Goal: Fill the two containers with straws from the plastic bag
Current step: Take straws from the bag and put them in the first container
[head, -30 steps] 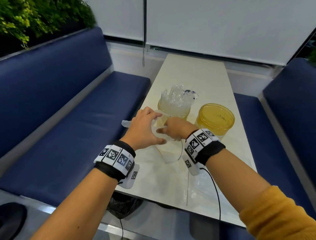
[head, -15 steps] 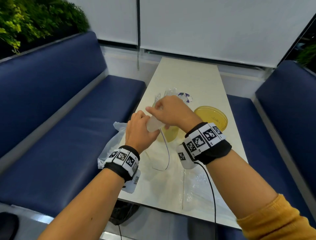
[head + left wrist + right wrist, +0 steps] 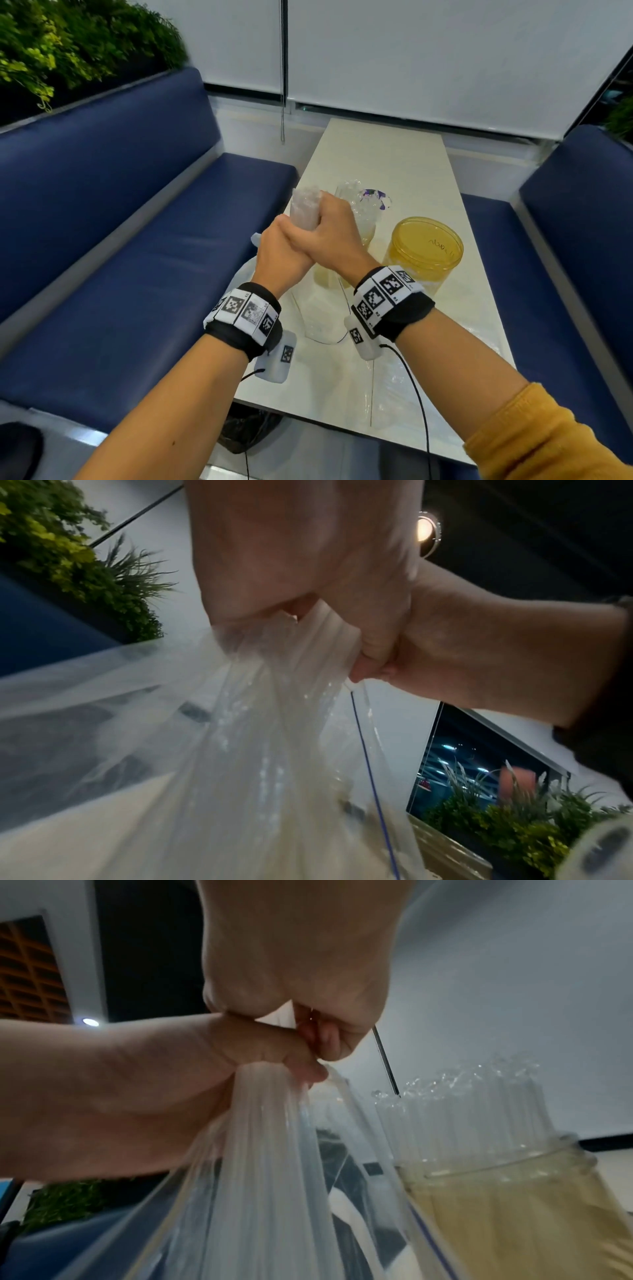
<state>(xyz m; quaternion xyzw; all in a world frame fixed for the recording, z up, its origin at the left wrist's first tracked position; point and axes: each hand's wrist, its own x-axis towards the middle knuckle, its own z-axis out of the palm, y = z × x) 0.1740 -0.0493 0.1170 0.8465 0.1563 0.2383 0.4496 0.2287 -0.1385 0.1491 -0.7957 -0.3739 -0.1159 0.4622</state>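
Note:
Both hands meet above the table, in front of the left container. My right hand (image 3: 329, 240) grips a bundle of clear straws (image 3: 305, 209) whose tops stick up past its fingers. Just below, my left hand (image 3: 281, 260) grips the plastic bag (image 3: 322, 308) around the same bundle; the bag hangs down to the table. In the wrist views the bag (image 3: 240, 750) (image 3: 257, 1177) drapes from the two fists. The left yellow container (image 3: 514, 1204) is packed with upright straws (image 3: 363, 205) and half hidden behind my right hand. The right yellow container (image 3: 424, 253) holds no straws.
The narrow white table (image 3: 387, 161) runs away from me between two blue benches (image 3: 154, 257) (image 3: 575, 240). A flat clear plastic sheet (image 3: 394, 387) lies near the table's front edge. A dark bag (image 3: 246, 431) sits under the table.
Both hands have risen from low over the table, drawing the straw bundle up out of the bag. The right hand moved up onto the bundle's top and the hands now touch.

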